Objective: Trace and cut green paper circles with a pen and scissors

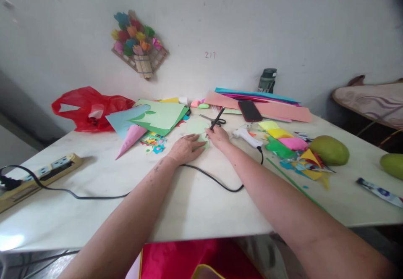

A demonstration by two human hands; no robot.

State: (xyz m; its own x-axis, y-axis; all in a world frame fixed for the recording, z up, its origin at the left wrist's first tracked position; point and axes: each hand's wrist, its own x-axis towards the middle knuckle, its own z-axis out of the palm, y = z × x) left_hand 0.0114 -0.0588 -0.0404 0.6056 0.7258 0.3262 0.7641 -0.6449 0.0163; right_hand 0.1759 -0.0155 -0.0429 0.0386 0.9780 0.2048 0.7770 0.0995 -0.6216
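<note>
Right hand (pixel 217 138) grips black pen (pixel 218 118), tip at small pale green paper (pixel 204 144); left hand (pixel 185 148) lies flat on it, fingers extended.
Paper sits mid-table (pixel 201 214), near scissors (pixel 222 121). Could skid and spoil a stroke if left palm lifts; right forearm could snag the black cord (pixel 220 183), tugging the glue gun (pixel 248 138). Paper thin, matte, round-edged; pen slim, straight; tabletop smooth, whitish; gun white, looks plastic.
</note>
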